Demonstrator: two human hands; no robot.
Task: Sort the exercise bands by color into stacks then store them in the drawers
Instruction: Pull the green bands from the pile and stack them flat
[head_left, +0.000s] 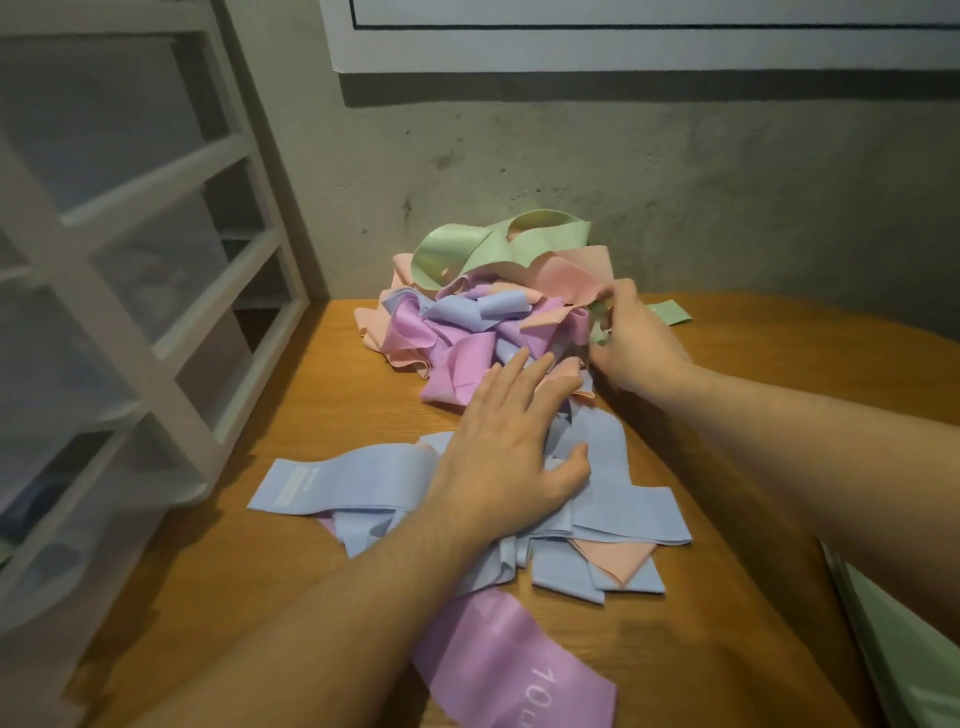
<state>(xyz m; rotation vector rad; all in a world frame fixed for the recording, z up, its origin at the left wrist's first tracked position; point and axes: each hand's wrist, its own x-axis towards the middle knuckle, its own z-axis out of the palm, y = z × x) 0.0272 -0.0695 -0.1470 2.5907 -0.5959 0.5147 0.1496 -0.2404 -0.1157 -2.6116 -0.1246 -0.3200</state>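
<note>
Wooden table (701, 649); one band pile (483, 312); left hand (511, 452) spread; right hand (634, 345) pinching green band (597, 322)

Bare forearms, no sleeves, unadorned fingers (524, 364)

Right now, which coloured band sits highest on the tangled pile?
The pale green rubber band, looped across the pile's top by the wall; pink, purple and blue ones lie lower.

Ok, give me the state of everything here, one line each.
Left hand: open, flat on the blue bands.
Right hand: pinching a green band.
Mixed pile: tangled, unsorted.
Pink band: lying flat by itself.
Drawers: look shut.
</note>
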